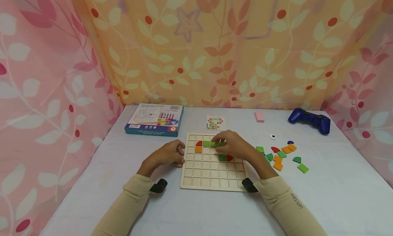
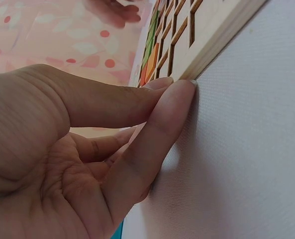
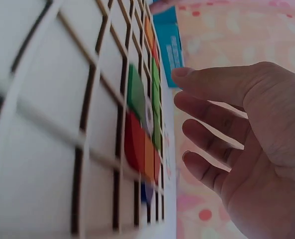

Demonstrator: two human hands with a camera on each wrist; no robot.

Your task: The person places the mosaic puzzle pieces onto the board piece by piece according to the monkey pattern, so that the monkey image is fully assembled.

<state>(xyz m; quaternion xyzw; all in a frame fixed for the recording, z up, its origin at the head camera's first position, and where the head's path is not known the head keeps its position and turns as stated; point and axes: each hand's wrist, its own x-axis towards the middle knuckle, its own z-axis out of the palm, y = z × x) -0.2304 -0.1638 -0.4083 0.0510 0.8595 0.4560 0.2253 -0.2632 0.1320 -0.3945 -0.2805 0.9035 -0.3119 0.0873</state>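
A square wooden grid board [image 1: 198, 183] lies on the white table, with red, green and orange pieces in its upper cells. At its left edge, my left hand [image 1: 168, 154] has thumb and a fingertip pinched at the rim, seen close in the left wrist view. My right hand [image 1: 234, 145] is over the upper right of the board, hiding some cells. In the right wrist view its fingers [image 3: 207, 132] are spread and slightly bent, with nothing between them. Light green squares [image 1: 207, 144] sit in a row beside a red quarter-round [image 1: 199, 143], above an orange square [image 1: 198, 149].
Loose coloured pieces [image 1: 277, 159] lie scattered right of the board, near a white eye disc [image 1: 272, 136]. Behind stand a pattern card [image 1: 215, 122], a pink block [image 1: 259, 117] and a blue game controller [image 1: 309, 120]. A flat box [image 1: 153, 121] lies back left.
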